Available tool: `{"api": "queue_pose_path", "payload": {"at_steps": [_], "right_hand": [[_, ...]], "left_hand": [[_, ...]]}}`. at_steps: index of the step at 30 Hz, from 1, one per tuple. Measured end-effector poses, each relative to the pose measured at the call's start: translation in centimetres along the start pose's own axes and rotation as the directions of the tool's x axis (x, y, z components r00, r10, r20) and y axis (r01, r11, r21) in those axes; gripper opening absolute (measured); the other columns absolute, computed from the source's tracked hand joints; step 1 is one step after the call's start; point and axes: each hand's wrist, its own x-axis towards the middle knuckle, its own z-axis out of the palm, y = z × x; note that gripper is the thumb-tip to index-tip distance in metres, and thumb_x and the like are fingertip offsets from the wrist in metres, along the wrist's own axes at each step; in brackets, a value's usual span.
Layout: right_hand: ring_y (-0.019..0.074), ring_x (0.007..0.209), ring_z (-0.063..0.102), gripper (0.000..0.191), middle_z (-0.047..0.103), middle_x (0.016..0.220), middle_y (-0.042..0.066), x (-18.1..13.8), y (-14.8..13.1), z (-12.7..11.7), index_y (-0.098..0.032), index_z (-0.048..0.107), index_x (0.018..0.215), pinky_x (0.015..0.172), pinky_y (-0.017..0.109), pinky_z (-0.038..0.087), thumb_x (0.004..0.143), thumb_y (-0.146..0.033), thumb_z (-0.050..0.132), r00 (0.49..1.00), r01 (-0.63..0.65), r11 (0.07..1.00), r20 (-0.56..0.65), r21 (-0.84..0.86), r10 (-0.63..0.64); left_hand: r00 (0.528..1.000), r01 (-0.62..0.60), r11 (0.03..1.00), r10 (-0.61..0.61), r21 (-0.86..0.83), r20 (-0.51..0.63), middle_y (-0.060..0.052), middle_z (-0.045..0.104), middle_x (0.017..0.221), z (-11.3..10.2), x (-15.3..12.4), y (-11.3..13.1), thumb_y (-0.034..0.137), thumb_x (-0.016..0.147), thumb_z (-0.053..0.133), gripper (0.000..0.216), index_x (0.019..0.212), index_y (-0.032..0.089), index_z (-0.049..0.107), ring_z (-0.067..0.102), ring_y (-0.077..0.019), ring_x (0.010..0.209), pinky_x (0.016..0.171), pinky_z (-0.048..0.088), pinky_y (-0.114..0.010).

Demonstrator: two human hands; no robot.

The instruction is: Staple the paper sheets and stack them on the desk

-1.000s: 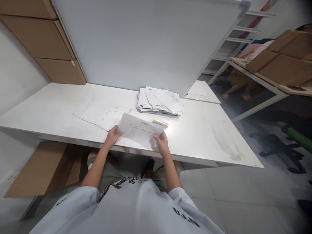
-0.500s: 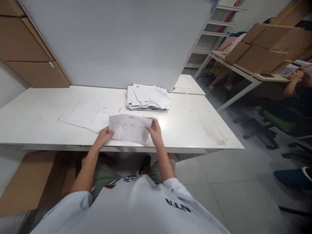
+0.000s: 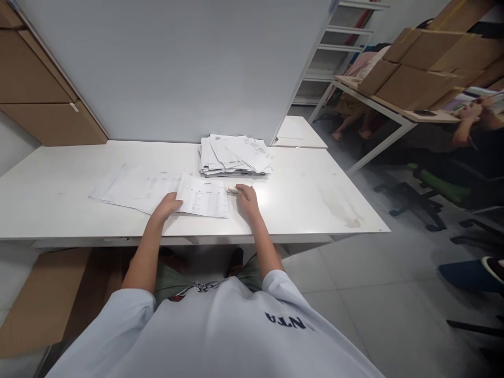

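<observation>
My left hand (image 3: 168,205) is closed on the left edge of a printed paper sheet (image 3: 203,199), thumb on top. The sheet lies low over the table, its left part overlapping other papers. To its right, my right hand (image 3: 247,198) has its fingers closed round a small stapler (image 3: 232,190) with a pale top, close to the sheet's right edge. The hand covers part of the stapler. Loose printed sheets (image 3: 129,186) lie spread on the left, beside my left hand. Behind the held sheet sits an uneven stack of papers (image 3: 235,156).
The white table (image 3: 299,210) runs up to a grey panel (image 3: 189,68) at its back. Cardboard boxes (image 3: 39,68) stand at the left, and an open carton (image 3: 43,299) is below the table. Another person's hands (image 3: 470,110) show at a desk on the right, near office chairs.
The sheet has gone from raised in both hands to lying lower, held by my left hand alone. My right hand has let go of it and taken hold of the stapler.
</observation>
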Motion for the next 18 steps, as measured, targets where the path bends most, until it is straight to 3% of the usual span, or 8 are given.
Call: {"api": "queue_pose_path", "payload": {"at_steps": [5,10,14,18], "right_hand": [[0.0222,0.112,0.062,0.032,0.072,0.113,0.005,0.2,-0.3,-0.1,-0.024,0.069,0.104,0.119,0.051,0.022,0.085,-0.023,0.043,0.999,0.009,1.0,-0.046,0.02,-0.008],[0.022,0.111,0.062,0.031,0.071,0.115,0.006,0.1,-0.1,-0.1,-0.023,0.069,0.103,0.117,0.049,0.025,0.085,-0.021,0.043,0.999,0.021,1.0,-0.039,-0.017,-0.022],[0.0236,0.114,0.057,0.027,0.066,0.119,0.009,-0.1,-0.6,0.2,-0.02,0.069,0.099,0.107,0.045,0.036,0.087,-0.017,0.044,0.992,0.091,0.98,-0.064,-0.175,-0.104],[0.0249,0.1,0.055,0.021,0.063,0.106,0.011,-0.1,-1.7,0.8,-0.019,0.068,0.088,0.09,0.041,0.042,0.089,-0.018,0.047,0.988,0.099,0.91,-0.066,-0.403,-0.137]], "left_hand": [[1.0,0.024,0.999,-0.023,-0.023,0.02,-0.012,0.076,0.096,0.2,-0.1,-0.5,0.023,0.058,0.061,0.035,0.09,0.015,0.075,0.068,-0.0358,0.105,0.09,0.056,-0.04],[0.999,0.001,0.984,-0.01,0.176,0.052,-0.012,0.075,0.102,1.0,-0.2,0.2,0.02,0.062,0.055,0.042,0.098,0.013,0.074,0.068,-0.0348,0.103,0.09,0.055,-0.04],[1.0,-0.009,0.942,0.002,0.335,0.021,-0.013,0.073,0.112,1.6,-0.3,0.9,0.016,0.064,0.051,0.049,0.109,0.013,0.071,0.068,-0.0326,0.105,0.091,0.054,-0.036],[1.0,0.016,0.92,-0.017,0.392,0.0,-0.014,0.072,0.114,1.8,-0.3,1.1,0.015,0.065,0.052,0.046,0.107,0.012,0.071,0.066,-0.034,0.108,0.092,0.054,-0.036]]}}
